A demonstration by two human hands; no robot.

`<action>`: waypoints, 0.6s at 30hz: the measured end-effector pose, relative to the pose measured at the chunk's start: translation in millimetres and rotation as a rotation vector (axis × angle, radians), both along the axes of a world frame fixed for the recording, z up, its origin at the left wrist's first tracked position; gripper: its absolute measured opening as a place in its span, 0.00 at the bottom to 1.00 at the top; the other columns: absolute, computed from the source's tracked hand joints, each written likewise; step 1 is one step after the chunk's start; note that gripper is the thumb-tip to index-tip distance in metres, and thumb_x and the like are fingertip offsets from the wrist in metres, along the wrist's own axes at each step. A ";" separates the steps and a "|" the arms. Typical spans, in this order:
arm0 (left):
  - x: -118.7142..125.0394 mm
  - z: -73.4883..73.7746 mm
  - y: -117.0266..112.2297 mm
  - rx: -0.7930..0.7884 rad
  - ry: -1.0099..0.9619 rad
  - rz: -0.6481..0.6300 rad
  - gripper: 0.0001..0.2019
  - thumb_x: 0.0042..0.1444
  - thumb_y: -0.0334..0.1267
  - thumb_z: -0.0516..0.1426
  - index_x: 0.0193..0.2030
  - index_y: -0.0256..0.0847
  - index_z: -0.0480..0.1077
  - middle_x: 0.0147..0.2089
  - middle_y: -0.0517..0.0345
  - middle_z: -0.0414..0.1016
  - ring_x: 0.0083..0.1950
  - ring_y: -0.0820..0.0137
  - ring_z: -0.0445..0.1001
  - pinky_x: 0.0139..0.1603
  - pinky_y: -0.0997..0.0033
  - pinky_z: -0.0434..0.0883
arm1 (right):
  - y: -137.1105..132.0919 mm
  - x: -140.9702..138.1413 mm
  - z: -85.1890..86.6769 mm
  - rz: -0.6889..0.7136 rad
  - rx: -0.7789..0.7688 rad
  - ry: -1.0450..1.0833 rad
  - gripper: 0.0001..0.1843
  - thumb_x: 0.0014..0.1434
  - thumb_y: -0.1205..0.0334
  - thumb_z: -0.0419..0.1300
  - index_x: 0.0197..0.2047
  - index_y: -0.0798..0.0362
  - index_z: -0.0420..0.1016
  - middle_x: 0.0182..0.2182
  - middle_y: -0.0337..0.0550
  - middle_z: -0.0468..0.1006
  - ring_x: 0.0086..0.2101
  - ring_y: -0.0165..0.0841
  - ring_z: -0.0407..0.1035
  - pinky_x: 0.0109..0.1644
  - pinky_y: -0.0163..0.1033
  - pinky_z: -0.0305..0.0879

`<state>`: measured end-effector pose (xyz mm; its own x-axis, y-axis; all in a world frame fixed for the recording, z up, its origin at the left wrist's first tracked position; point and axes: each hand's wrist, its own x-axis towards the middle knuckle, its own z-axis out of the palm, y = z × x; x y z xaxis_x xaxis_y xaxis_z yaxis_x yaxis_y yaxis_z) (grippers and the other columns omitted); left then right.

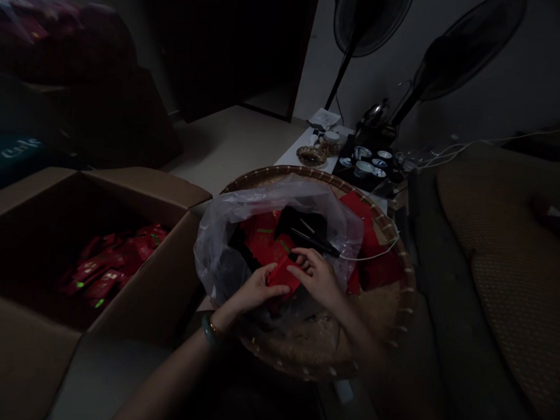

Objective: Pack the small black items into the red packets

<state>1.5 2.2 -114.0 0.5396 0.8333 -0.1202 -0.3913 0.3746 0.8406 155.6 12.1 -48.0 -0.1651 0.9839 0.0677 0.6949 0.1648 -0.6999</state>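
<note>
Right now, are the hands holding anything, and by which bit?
Yes, a small red piece: the left hand grips its left side, the right hand its right side.

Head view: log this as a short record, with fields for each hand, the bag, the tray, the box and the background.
Left hand: hand with bangle at the wrist, pinching a red piece
Right hand: hand gripping the same piece
Bag: clear plastic, open, red items inside
Tray: round, woven, under the bag
Box: cardboard, open, left of the tray, holding red packets
Background: cups, two fans
Light: dim
</note>
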 end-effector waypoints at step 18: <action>-8.0 -0.6 0.2 -0.027 0.049 -0.160 0.16 0.39 0.40 0.65 0.33 0.32 0.71 0.28 0.61 0.70 0.28 0.76 0.65 0.31 0.77 0.63 | 13.9 -4.0 -12.4 0.036 -0.024 -0.122 0.18 0.54 0.51 0.58 0.20 0.54 0.71 0.17 0.35 0.70 0.20 0.26 0.62 0.25 0.31 0.53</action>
<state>-6.5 2.3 -114.6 0.6577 0.7336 -0.1710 -0.2839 0.4517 0.8458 151.6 25.9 -60.5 -0.2059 0.9783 0.0213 0.7688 0.1752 -0.6150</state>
